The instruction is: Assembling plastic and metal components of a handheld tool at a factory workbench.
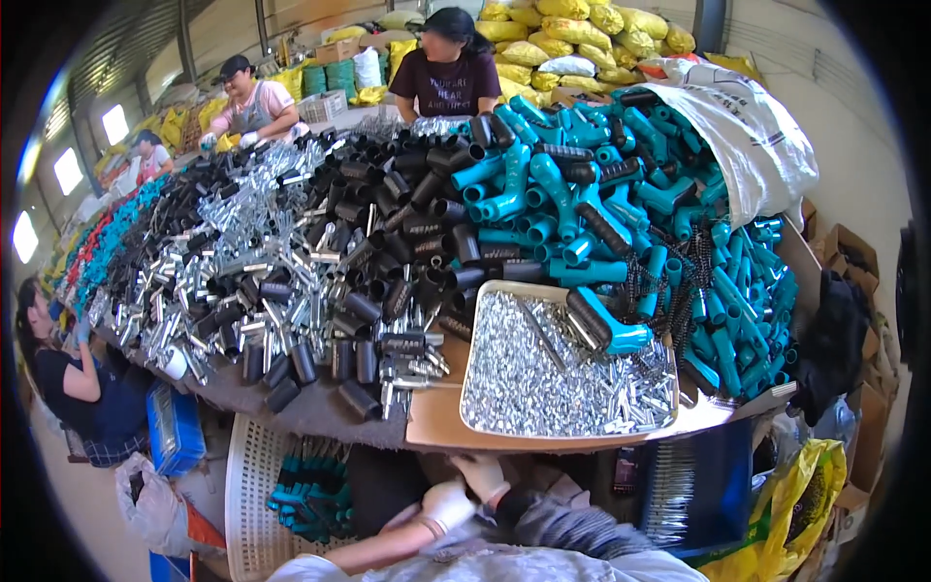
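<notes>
Head view: both white-gloved hands, left [444,506] and right [482,475], met below counter [436,422] edge, grip contents indiscernible. Nearest: shallow metal tray of silver pins [567,373], white plastic basket of teal handles [254,485].

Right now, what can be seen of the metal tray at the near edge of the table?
The metal tray is a shallow, rectangular, silver-grey pan with a low raised rim. It sits flat on the brown tabletop at the near edge, slightly skewed. It is filled almost fully with small shiny metal pieces. One teal handle with a black ribbed grip lies on its far right part. Black sleeves and teal handles crowd its far and right sides. Neither hand touches it.
</notes>
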Action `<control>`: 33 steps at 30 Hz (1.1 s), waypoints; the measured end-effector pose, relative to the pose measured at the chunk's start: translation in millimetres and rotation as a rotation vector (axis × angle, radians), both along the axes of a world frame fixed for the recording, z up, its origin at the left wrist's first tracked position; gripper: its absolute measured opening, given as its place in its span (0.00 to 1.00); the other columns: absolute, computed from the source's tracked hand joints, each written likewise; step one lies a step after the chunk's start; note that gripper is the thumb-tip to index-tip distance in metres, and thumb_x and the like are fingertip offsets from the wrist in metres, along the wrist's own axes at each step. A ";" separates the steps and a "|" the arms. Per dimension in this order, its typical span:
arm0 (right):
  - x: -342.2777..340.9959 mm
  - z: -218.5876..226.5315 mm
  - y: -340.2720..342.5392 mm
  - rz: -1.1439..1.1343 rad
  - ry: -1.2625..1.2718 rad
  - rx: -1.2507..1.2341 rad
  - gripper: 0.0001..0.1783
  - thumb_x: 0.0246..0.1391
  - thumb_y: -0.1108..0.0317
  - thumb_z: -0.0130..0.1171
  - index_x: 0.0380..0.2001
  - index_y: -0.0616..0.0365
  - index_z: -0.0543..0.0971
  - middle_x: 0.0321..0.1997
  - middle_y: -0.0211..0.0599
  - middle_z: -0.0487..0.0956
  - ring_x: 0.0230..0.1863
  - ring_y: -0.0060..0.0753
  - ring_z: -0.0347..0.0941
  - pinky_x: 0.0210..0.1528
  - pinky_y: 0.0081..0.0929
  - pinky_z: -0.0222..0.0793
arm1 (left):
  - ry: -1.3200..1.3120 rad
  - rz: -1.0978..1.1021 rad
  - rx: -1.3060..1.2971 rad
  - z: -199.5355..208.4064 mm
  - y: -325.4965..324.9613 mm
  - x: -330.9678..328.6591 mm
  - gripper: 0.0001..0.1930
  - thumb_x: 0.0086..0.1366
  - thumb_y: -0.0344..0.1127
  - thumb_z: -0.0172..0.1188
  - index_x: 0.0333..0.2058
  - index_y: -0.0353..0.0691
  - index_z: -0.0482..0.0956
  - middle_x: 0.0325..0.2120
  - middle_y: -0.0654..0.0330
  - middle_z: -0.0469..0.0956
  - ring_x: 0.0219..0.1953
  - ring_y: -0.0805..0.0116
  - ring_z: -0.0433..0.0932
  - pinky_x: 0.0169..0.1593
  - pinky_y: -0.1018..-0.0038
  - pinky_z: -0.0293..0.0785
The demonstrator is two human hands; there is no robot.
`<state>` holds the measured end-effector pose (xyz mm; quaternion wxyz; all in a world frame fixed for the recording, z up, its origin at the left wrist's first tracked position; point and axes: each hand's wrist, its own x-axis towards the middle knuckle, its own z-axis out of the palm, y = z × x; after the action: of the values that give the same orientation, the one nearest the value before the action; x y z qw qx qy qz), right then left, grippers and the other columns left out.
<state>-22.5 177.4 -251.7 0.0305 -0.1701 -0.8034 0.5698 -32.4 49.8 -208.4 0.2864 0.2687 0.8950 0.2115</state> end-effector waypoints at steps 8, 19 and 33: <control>6.4 -24.4 15.0 -0.078 -0.116 -0.035 0.19 0.60 0.54 0.58 0.45 0.55 0.85 0.41 0.50 0.85 0.44 0.46 0.84 0.48 0.38 0.77 | 0.018 -0.092 0.090 -33.2 12.4 -5.2 0.23 0.62 0.52 0.56 0.40 0.36 0.83 0.33 0.41 0.84 0.37 0.41 0.84 0.42 0.51 0.79; 14.2 -37.1 17.3 0.301 -0.134 0.495 0.13 0.60 0.64 0.52 0.42 0.54 0.82 0.48 0.53 0.82 0.49 0.59 0.77 0.53 0.45 0.74 | 0.097 -0.094 0.086 -35.0 -4.2 -0.8 0.18 0.59 0.47 0.58 0.38 0.38 0.82 0.34 0.45 0.84 0.35 0.45 0.84 0.40 0.53 0.79; 104.7 9.8 55.7 -0.175 -0.042 -1.065 0.23 0.66 0.58 0.57 0.55 0.65 0.75 0.47 0.47 0.81 0.49 0.43 0.78 0.57 0.43 0.73 | 0.234 0.856 0.698 210.3 -268.7 -6.8 0.12 0.57 0.30 0.62 0.40 0.34 0.81 0.22 0.64 0.76 0.22 0.80 0.73 0.27 0.80 0.68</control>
<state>82.2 233.1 -241.9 -0.0283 -0.2397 -0.3866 0.8901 -39.2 -218.9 1.9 -0.0322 -0.0177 0.8269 0.5612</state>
